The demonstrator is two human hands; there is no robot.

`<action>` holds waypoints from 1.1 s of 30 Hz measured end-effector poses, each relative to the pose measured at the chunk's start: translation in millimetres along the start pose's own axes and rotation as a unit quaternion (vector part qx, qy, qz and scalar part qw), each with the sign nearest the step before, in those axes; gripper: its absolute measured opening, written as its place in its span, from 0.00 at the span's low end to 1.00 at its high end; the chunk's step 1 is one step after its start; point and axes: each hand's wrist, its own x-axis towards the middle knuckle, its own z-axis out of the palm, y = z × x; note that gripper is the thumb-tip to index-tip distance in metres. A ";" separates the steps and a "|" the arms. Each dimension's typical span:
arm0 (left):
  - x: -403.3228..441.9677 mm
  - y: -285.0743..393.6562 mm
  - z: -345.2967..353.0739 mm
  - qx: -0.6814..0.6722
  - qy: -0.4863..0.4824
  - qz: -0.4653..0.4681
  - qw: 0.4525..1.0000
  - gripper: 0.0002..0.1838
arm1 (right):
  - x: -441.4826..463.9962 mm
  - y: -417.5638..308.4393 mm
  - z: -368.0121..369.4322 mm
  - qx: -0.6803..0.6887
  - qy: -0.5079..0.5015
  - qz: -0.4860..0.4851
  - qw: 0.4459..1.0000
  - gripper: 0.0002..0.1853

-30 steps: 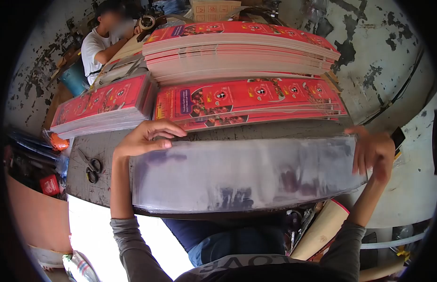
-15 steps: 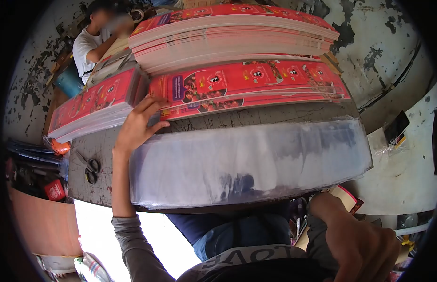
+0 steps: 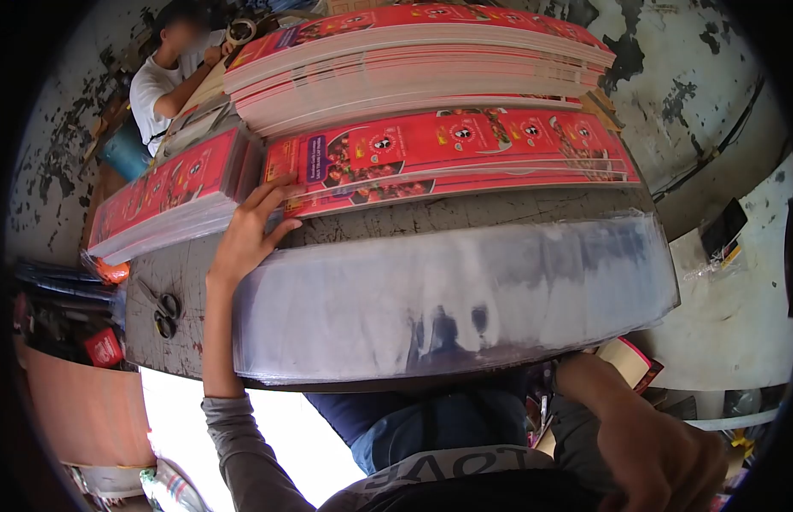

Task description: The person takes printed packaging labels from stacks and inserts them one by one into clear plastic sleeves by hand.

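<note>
My left hand (image 3: 251, 229) rests at the left end of a low pile of red printed strips (image 3: 448, 149). Its fingers are stretched over the strips' corner, with the thumb apart below them beside the front edge. Under that wrist lies a wide stack of clear plastic sleeves (image 3: 371, 299) along the near side of the table. My right hand (image 3: 661, 452) is low at the right, off the table and close to my body. Its fingers are curled in, and whatever they may hold is hidden.
A tall stack of red strips (image 3: 431, 72) stands behind. Sleeved strips (image 3: 166, 192) are piled at the left. Scissors (image 3: 162, 307) lie on the dark scratched table (image 3: 183, 350). Another person (image 3: 162, 90) sits at the far left near a tape roll (image 3: 241, 32).
My left hand stays at the strips' left end and my right hand remains low, slightly shifted. The other person's hands have lowered from near the head. The view has shifted a little.
</note>
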 end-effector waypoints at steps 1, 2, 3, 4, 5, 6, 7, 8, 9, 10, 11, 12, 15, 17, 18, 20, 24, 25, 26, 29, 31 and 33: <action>0.4 -0.2 -0.1 0.009 -0.003 0.005 1.000 0.23 | 0.0 0.5 0.4 0.000 -0.001 -0.002 1.000 0.17; 0.8 0.7 -0.3 0.009 -0.003 0.006 1.000 0.23 | 0.9 1.6 1.2 0.000 0.000 -0.013 1.000 0.17; 0.8 1.9 -1.0 0.012 -0.005 0.005 1.000 0.23 | -0.5 1.4 -0.3 0.000 -0.003 -0.006 1.000 0.16; 0.5 2.9 -1.2 0.013 -0.007 0.004 1.000 0.23 | -1.2 -0.4 0.0 -0.001 -0.007 -0.002 1.000 0.15; 0.5 3.3 -1.1 0.013 -0.007 0.004 1.000 0.23 | -2.1 -1.8 -1.1 -0.003 -0.012 0.003 1.000 0.15; 0.6 3.6 -1.2 0.012 -0.008 0.002 1.000 0.23 | -3.0 -3.7 -1.9 -0.005 -0.017 0.005 1.000 0.14; 0.4 3.5 -1.5 0.010 -0.008 -0.001 1.000 0.23 | -4.4 -4.8 -2.0 -0.008 -0.023 0.009 1.000 0.13; 0.5 4.2 -2.1 0.011 -0.008 -0.001 1.000 0.23 | -4.9 -6.9 -2.6 -0.009 -0.028 0.012 0.999 0.13; 0.8 5.3 -2.6 0.011 -0.009 -0.002 1.000 0.23 | -6.1 -9.5 -3.6 -0.012 -0.036 0.015 0.999 0.12; 0.6 5.7 -2.8 0.010 -0.010 -0.003 1.000 0.23 | -7.3 -13.5 -4.4 -0.017 -0.045 0.016 0.999 0.12; 0.2 5.1 -2.5 0.010 -0.010 -0.003 1.000 0.23 | -8.8 -18.4 -4.8 -0.019 -0.054 0.020 0.998 0.11; 0.1 4.1 -1.9 0.011 -0.008 -0.001 1.000 0.23 | -10.0 -20.5 -4.6 -0.020 -0.060 0.028 0.998 0.11; -0.1 3.7 -1.5 0.013 -0.006 0.002 1.000 0.23 | -9.1 -24.6 2.8 0.025 -0.042 0.116 0.992 0.11; -0.1 3.7 -1.8 0.015 -0.007 0.001 1.000 0.23 | -4.6 -10.0 5.3 -0.073 0.026 0.078 0.994 0.11; -0.1 3.6 -2.0 0.015 -0.008 0.004 1.000 0.23 | -3.3 -7.5 1.3 -0.073 0.026 0.078 0.994 0.11; -0.2 3.6 -2.1 0.017 -0.011 0.007 1.000 0.23 | -3.4 -1.4 -9.5 -0.054 -0.095 0.025 0.994 0.16; -1.1 -0.9 0.1 0.012 -0.003 0.011 1.000 0.23 | -17.1 -4.8 -29.8 0.025 -0.032 0.032 0.999 0.29; -1.6 -3.1 0.7 0.003 -0.002 0.006 1.000 0.23 | -23.6 -14.7 -46.0 -0.120 0.016 0.151 0.981 0.29; -1.9 -2.8 0.1 0.006 0.002 0.005 1.000 0.23 | -30.0 -26.1 -66.5 -0.261 0.063 0.264 0.926 0.30; -3.5 -2.2 -1.7 0.000 0.015 -0.014 1.000 0.25 | -42.2 -42.8 -156.3 -0.576 0.170 0.487 0.634 0.31; -4.2 -2.4 -0.5 0.006 0.009 -0.001 1.000 0.26 | -71.6 -79.8 -248.1 -0.656 0.141 0.598 0.437 0.35; -5.2 -3.8 1.3 0.009 0.011 -0.001 1.000 0.26 | -98.8 -106.0 -298.3 -0.674 0.120 0.636 0.356 0.38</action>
